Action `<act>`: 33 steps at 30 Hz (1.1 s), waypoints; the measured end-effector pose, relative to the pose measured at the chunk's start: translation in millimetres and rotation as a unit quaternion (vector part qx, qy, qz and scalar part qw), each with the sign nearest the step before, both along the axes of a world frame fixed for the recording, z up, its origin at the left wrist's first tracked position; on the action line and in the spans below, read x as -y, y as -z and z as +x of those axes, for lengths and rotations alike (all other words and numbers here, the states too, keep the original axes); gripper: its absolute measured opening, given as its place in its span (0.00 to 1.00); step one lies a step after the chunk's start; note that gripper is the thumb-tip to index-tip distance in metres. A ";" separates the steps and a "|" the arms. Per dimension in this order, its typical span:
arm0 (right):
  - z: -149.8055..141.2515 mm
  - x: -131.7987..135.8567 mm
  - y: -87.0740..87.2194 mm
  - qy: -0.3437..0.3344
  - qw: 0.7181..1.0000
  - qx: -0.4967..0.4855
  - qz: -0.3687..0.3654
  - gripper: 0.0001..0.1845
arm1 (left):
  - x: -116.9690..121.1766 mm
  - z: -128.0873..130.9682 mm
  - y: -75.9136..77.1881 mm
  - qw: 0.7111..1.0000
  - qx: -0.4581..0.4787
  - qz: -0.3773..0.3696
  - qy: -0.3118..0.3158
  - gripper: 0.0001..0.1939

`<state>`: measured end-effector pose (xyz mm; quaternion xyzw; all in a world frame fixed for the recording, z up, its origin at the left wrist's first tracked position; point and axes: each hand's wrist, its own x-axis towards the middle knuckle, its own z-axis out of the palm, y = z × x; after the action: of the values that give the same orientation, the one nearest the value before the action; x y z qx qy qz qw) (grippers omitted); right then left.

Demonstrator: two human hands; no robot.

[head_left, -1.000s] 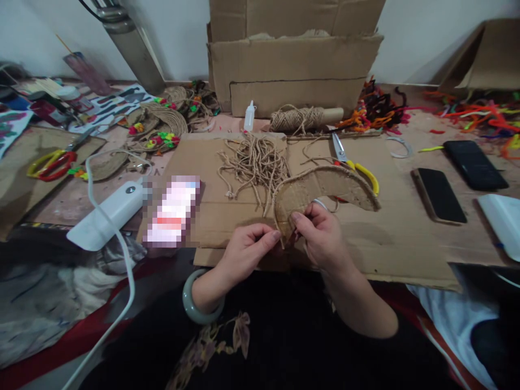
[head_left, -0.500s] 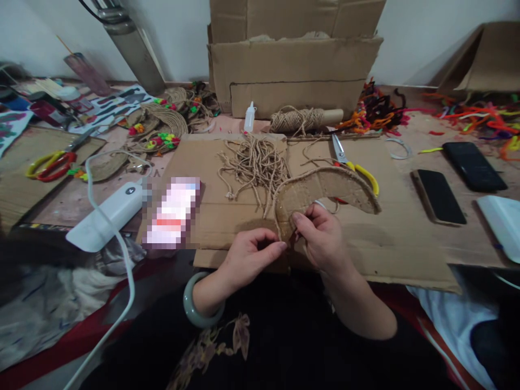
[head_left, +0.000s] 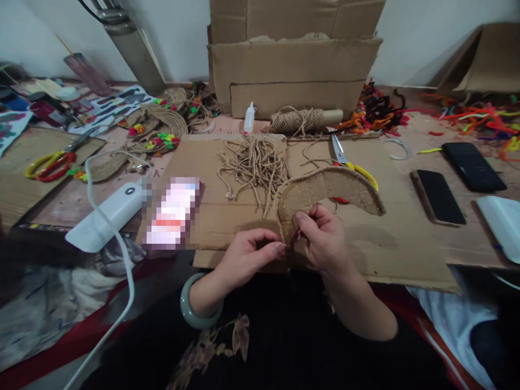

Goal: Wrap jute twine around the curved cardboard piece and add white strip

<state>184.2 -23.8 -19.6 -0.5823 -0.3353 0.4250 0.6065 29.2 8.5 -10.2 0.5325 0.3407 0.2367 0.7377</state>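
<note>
A curved cardboard piece (head_left: 325, 185) with twine along its outer edge lies over the cardboard sheet. My right hand (head_left: 325, 238) pinches its inner edge near the lower left end. At that end, the thumb and fingertips of my left hand (head_left: 254, 252) close on the twine running down the edge; the exact grip is partly hidden. Just beyond my hands lies a loose heap of cut twine pieces (head_left: 258, 162). Scissors (head_left: 341, 151) with yellow and red handles lie partly under the curved piece.
Behind stand a small white squeeze bottle (head_left: 249, 118) and a roll of twine (head_left: 298, 120) before an upright cardboard box (head_left: 296, 65). A lit phone (head_left: 173, 214) and a white power bank (head_left: 108, 216) with a cable lie left. Two dark phones (head_left: 439, 196) lie right.
The curved cardboard piece has shifted slightly to the right with my right hand. My left hand stays at the lower end, nearly unmoved.
</note>
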 end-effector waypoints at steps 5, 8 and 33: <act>0.2 0.7 2.0 0.000 1.000 0.004 0.010 0.14 | -0.2 1.7 2.2 0.999 0.031 -0.013 -0.024 0.13; -0.8 1.2 3.2 -0.009 1.000 -0.004 0.003 0.14 | -0.6 4.7 2.8 0.999 0.013 -0.009 -0.034 0.13; 3.6 14.6 0.0 -0.121 0.992 0.033 -0.023 0.18 | -10.3 2.1 -3.1 0.992 0.023 0.001 -0.124 0.11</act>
<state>187.8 -38.5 -19.6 -0.5652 -0.4131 0.4833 0.5258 31.3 18.8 -7.2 0.4814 0.3870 0.3384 0.7099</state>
